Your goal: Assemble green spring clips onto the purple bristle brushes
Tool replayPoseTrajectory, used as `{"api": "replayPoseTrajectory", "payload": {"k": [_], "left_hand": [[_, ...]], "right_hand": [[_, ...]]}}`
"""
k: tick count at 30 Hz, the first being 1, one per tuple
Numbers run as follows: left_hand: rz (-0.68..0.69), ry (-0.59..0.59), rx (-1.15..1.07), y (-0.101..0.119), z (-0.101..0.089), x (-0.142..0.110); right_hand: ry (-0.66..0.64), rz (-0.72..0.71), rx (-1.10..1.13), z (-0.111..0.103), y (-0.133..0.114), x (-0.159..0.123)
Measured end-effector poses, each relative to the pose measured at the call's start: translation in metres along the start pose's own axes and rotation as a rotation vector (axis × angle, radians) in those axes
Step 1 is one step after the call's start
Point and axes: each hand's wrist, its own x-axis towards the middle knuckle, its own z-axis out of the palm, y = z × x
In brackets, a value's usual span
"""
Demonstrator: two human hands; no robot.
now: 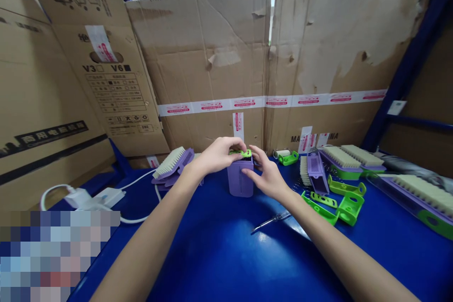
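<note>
A purple plastic box-like housing [241,181] stands upright on the blue tabletop in front of me. My left hand [226,152] is closed at its top, with the fingers pinching a light green slotted plastic strip [245,153] at the opening. My right hand [264,173] grips the housing's right side, thumb on the near face and fingers behind, partly hidden. To the right lie loose green plastic parts [350,208], another green slotted strip [323,199] and a purple brush part [316,172]. A metal-tipped tool [269,222] rests near my right forearm.
Purple brush heads with cream bristles [171,165] are stacked at left. More brushes [343,158] lie at right, including a long one [421,193]. A white power strip [106,197] with cables sits at left. Cardboard sheets [212,75] wall off the back.
</note>
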Motion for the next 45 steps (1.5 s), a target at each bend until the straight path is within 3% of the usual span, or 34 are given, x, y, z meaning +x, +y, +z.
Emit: {"api": "replayPoseTrajectory", "payload": {"k": [15, 26, 34, 45], "left_hand": [[0.017, 0.002, 0.155, 0.013, -0.005, 0.001], [-0.020, -0.008, 0.263, 0.009, 0.000, 0.000], [0.007, 0.029, 0.189, 0.007, 0.000, -0.001], [0.027, -0.040, 0.196, 0.008, -0.002, 0.002]], "right_hand": [[-0.010, -0.021, 0.017, 0.000, -0.002, 0.000], [0.000, -0.016, -0.009, 0.001, 0.000, 0.000], [-0.009, -0.016, -0.003, -0.001, -0.002, 0.000], [0.001, -0.007, -0.016, 0.000, -0.001, 0.000]]}}
